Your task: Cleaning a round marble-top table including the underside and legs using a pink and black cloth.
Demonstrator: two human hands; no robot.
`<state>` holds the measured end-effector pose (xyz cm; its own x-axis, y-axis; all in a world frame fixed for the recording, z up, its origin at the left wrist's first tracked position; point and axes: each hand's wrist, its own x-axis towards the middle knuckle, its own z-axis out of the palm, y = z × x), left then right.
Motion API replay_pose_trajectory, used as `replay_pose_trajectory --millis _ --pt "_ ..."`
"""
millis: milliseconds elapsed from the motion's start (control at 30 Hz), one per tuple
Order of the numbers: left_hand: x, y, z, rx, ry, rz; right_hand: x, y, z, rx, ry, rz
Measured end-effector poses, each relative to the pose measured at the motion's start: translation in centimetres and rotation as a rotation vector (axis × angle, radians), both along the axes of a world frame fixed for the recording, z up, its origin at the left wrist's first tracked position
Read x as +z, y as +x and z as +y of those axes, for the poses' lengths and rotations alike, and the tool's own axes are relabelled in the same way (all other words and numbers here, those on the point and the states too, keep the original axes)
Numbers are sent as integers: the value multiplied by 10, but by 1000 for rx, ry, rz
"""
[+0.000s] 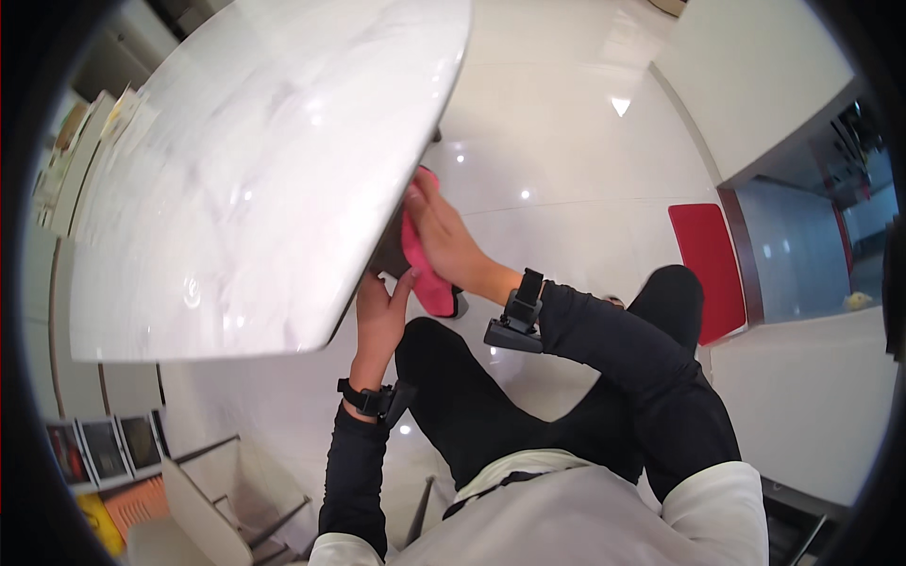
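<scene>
A bright pink piece that looks like cloth [429, 286] lies against a dark upright part [390, 247] just under the edge of the white marbled table [236, 189]. My right hand [444, 236] is wrapped over its upper part, fingers pressed on it and fingertips close to the table rim. Lower and to the left, my left hand [379, 316] reaches to the same dark part, with its thumb touching the pink piece's edge. Most of the left fingers are hidden by the tabletop and the dark part. What that hand grips does not show clearly.
My knees are bent close to the table edge. A red panel [706, 274] stands on the right beside a white cabinet [755, 85]. At lower left are a light chair [212, 509] with dark legs and an orange item [137, 505]. Glossy pale tiles [557, 141] cover the floor.
</scene>
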<state>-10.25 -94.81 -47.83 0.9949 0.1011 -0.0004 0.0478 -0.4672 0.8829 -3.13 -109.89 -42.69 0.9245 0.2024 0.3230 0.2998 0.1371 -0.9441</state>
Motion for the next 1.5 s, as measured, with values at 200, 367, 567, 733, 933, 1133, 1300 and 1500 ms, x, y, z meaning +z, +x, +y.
replay_pose_trajectory --millis 200,367,567,733,933,1133,1300,1500 --pt "-21 -2 7 32 -239 -196 29 29 4 237 32 -256" --pt "-29 -6 -1 23 -123 -45 18 75 -7 440 -119 -814" --pt "-19 -11 -18 213 -124 -175 38 101 0 769 -69 -652" --pt "-10 -9 -13 147 113 -82 33 128 7 767 -150 -742" --pt "-9 -13 -14 219 102 -169 16 158 44 645 -119 -932" --pt "-12 -17 -16 192 21 -92 2 220 69 288 -127 -1166" --pt "-14 -60 2 212 229 -131 16 224 81 273 -148 -1081" --pt "-13 -112 39 322 374 36 8 236 86 278 -189 -1033"
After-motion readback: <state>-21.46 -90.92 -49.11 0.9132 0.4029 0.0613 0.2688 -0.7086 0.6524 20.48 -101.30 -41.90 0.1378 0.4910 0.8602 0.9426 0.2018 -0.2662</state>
